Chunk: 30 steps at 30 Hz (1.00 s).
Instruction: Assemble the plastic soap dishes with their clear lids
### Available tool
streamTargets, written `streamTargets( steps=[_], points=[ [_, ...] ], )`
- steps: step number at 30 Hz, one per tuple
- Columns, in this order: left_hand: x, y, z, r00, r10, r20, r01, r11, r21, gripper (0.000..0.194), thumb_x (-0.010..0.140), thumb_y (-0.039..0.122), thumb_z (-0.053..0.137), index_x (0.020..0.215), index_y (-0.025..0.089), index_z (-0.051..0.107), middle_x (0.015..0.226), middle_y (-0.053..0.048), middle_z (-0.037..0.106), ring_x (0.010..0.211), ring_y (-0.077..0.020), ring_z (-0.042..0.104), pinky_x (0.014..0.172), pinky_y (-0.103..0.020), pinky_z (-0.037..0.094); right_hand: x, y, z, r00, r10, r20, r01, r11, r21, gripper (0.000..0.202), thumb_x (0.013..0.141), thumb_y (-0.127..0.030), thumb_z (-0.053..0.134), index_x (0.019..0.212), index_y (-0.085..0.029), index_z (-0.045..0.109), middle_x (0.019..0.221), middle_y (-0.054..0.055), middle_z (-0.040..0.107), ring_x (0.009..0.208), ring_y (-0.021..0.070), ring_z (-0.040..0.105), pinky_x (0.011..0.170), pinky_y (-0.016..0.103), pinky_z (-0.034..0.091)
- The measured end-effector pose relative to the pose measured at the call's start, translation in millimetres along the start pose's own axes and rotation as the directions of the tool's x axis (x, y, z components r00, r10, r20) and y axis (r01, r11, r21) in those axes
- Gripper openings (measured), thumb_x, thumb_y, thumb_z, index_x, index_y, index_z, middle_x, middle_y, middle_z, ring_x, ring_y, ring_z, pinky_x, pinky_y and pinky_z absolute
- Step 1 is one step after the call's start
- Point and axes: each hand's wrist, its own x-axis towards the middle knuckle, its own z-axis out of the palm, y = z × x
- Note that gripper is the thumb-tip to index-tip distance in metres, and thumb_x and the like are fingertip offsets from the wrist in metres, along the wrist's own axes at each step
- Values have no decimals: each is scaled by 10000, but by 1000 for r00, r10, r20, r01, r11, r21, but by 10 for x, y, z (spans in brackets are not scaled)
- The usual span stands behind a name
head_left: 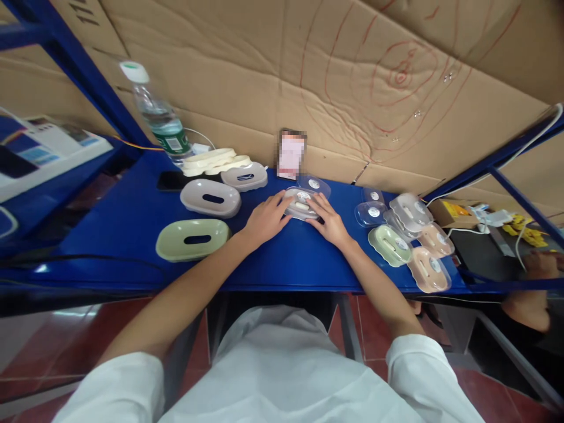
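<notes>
Both hands rest on a light dish with a clear lid (301, 204) at the middle of the blue table (282, 258). My left hand (268, 220) touches its left side, fingers stretched out over the edge. On the right side lies my right hand (328, 220), its fingers spread on the lid. A clear lid with a round label (314, 185) lies just behind. To the left are a green oval dish (171, 241), a grey oval dish (191, 200) and another grey dish (259, 176).
Cream pieces (207, 158) and a water bottle (161, 126) stand at the back left. A phone (291, 154) leans on the cardboard wall (238, 76). Lidded dishes (390, 245) and loose lids (371, 214) lie right. Another person's arm (529, 305) shows far right.
</notes>
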Motion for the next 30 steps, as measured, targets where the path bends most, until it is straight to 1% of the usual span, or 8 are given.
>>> streamTargets(
  steps=[3,6,10,13,18,21,25,30],
  points=[
    [3,-15,14,1000,-3,-12,3,999,-54,507,1054,327,621,1541,203,552,1681,-189,488,1509,-369,544,1186,-523,536,4,26,9,1000,11,-24,-10,1000,25,730,1044,-565,678,1693,-315,453,1736,84,453,1658,328,340,1364,590,307],
    [9,-32,37,1000,-16,10,17,993,-119,492,1061,340,617,1524,196,538,1734,-192,423,1560,-357,497,1196,-518,532,0,34,12,998,33,-50,-32,999,18,813,1011,-622,701,1700,-275,443,1764,121,397,1652,339,351,1364,573,305],
    [13,-56,90,999,-31,35,37,982,-184,523,1052,369,632,1525,183,510,1757,-214,374,1598,-371,444,1189,-546,535,-7,43,9,999,51,-8,-51,999,8,812,1021,-643,671,1707,-283,427,1792,115,341,1658,324,340,1362,532,317],
    [21,-80,126,1000,-14,24,19,973,-230,559,1034,394,658,1524,178,495,1780,-224,318,1626,-375,395,1216,-551,510,-12,61,11,999,54,4,-54,999,6,881,1015,-650,677,1741,-278,346,1798,115,324,1665,315,322,1367,517,306],
    [42,-107,122,999,-14,38,23,972,-232,517,1043,331,630,1516,167,501,1770,-219,344,1599,-366,445,1223,-536,504,-22,59,22,996,85,8,-84,995,-46,961,1010,-600,715,1773,-271,230,1802,117,302,1667,299,306,1361,518,318],
    [48,-110,104,999,-18,40,26,973,-228,502,1047,320,621,1518,184,514,1768,-204,358,1564,-363,497,1206,-528,520,-21,32,18,995,102,15,-100,992,-73,938,1008,-573,731,1766,-291,255,1794,106,321,1651,303,341,1350,529,342],
    [52,-120,97,1000,11,21,-6,974,-228,563,1037,306,637,1569,187,494,1769,-203,357,1571,-365,487,1235,-535,483,-14,7,20,993,115,-2,-115,990,-85,877,1011,-572,726,1745,-301,329,1771,106,376,1619,314,410,1337,540,371],
    [55,-157,113,1000,12,3,-11,972,-236,535,1042,332,625,1550,198,530,1754,-194,390,1571,-369,483,1264,-556,437,4,16,16,995,98,-18,-98,994,-43,837,1012,-636,691,1713,-274,411,1758,125,405,1632,316,394,1345,546,356]
  ],
)
